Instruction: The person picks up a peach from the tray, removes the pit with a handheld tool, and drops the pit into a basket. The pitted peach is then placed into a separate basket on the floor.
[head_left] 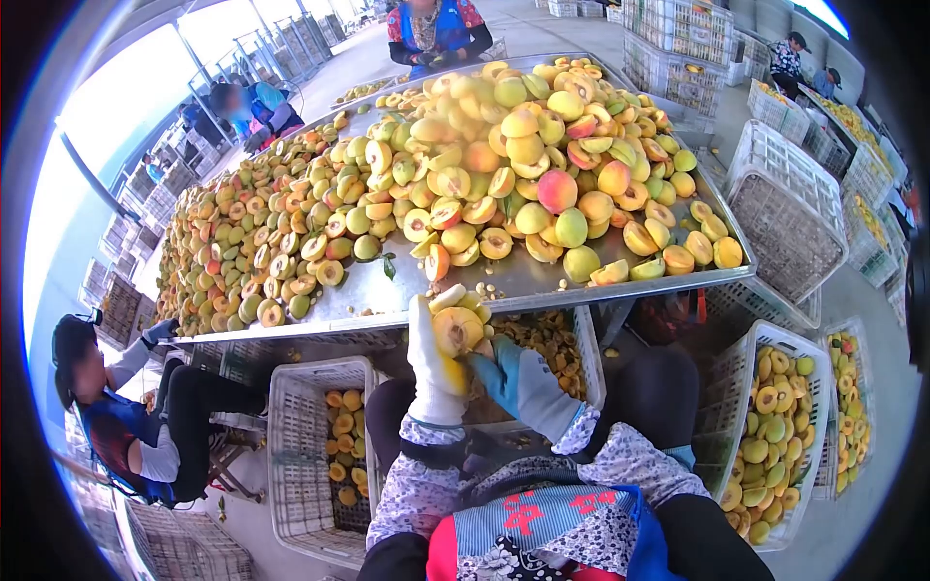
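In a white glove with a yellow stain, my left hand (pixel 436 373) is closed around a halved peach (pixel 457 331), its cut face turned up. More peach pieces seem to be bunched at the fingertips. My right hand (pixel 518 380), in a blue-grey glove, is closed right beside that peach, and whatever its fingers hold is hidden. Both hands are just in front of the metal table (pixel 387 283), which carries a large heap of peaches (pixel 523 150), many halved. Below my hands, a crate (pixel 589 353) contains small brownish pieces.
A crate of peach halves (pixel 320 378) stands at my left, and a fuller crate (pixel 765 426) at my right. One person (pixel 136 416) sits at the left. Another person (pixel 436 34) is across the table. Stacked crates (pixel 678 48) stand behind.
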The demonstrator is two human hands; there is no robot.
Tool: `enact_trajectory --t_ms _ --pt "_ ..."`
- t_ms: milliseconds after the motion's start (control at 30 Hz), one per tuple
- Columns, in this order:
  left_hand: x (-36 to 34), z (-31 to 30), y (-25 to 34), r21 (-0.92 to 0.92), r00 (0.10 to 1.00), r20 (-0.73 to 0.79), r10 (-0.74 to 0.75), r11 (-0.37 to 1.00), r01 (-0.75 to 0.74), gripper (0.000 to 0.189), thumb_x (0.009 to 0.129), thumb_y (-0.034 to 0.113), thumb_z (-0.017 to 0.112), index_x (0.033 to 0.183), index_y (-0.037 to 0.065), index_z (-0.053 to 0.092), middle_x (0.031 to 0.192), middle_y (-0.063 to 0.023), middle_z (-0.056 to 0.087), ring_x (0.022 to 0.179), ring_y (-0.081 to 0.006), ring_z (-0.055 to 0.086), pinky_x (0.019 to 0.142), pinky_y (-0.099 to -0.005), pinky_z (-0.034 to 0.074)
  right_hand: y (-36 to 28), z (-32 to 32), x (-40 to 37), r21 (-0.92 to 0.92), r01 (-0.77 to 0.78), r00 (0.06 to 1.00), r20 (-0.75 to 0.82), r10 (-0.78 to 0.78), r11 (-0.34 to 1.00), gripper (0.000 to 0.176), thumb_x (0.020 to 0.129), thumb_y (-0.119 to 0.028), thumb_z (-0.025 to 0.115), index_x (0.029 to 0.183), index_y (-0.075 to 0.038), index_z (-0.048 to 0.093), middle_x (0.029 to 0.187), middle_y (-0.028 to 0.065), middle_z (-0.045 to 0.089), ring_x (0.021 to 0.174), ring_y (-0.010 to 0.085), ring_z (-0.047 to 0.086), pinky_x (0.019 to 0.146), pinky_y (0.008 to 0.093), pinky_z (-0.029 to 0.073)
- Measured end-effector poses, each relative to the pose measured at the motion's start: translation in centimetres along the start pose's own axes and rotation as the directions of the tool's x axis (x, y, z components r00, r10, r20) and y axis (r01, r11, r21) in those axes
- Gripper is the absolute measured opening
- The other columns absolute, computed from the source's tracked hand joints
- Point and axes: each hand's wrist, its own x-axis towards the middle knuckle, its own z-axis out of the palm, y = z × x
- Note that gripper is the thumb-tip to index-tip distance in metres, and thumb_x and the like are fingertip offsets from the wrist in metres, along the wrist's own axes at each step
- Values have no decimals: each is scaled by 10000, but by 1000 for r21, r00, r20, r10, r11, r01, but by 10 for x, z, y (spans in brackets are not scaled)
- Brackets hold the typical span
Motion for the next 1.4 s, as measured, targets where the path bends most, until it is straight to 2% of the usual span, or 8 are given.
enact_trajectory --t_ms 367,667,833,967,1033,1167,1233,1400 --pt "-10 -8 -10 88 996 30 85 992 -88 574 1040 484 423 1113 -38 651 977 -189 699 811 -274 680 737 -361 560 18 5 -5 -69 81 992 102 -74 994 308 956 -382 618 976 -76 649 766 239 659 722 467 634 628 524 516" --pt "-15 -9 -8 250 997 33 69 965 -75 580 1038 481 431 1090 -58 638 941 -166 700 793 -261 688 720 -349 575 18 16 -22 93 -123 970 222 99 988 272 957 -268 635 1000 0 622 838 254 669 799 473 656 621 471 511" --pt "-23 9 -13 181 934 -3 358 918 -352 472 1061 362 438 1081 -47 673 936 -165 715 787 -232 685 721 -326 558 2 3 -22 146 -166 961 246 127 975 324 972 -310 619 1012 11 628 812 228 680 711 388 679 617 442 513" --pt "-18 -21 -20 214 974 45 223 950 -228 489 1026 408 497 1053 -46 675 905 -181 697 731 -226 659 718 -337 559 10 17 -27 344 -186 960 262 96 920 405 997 -384 564 994 16 629 738 162 667 588 280 646 542 401 494" --pt "-17 -25 -12 318 977 123 177 925 -208 485 1024 402 504 1010 -48 686 880 -171 701 728 -220 659 708 -326 554 -21 -15 -11 138 -535 720 591 364 834 510 1000 -463 545 972 33 661 729 157 660 629 260 617 654 401 498" --pt "-12 -28 5 521 957 290 3 838 -160 450 1021 343 514 915 -48 710 837 -150 717 703 -193 664 642 -289 537 -27 -26 -8 81 -623 612 670 420 778 527 1002 -501 526 910 4 642 629 69 577 544 182 544 543 343 453" --pt "-12 -29 -1 390 952 307 -12 914 -114 502 1012 417 530 932 -49 697 795 -173 702 650 -238 660 613 -324 545 -35 -34 -8 252 -890 390 853 347 381 503 1006 -538 501 868 -63 592 546 -23 441 437 98 412 405 271 333" --pt "-13 -22 -2 227 945 320 -69 974 -5 518 1016 436 511 1011 -55 676 721 -164 667 611 -247 638 568 -343 529 -17 -28 -21 353 -928 367 921 131 117 479 1009 -568 477 870 -113 536 531 -81 320 378 40 268 329 216 190"
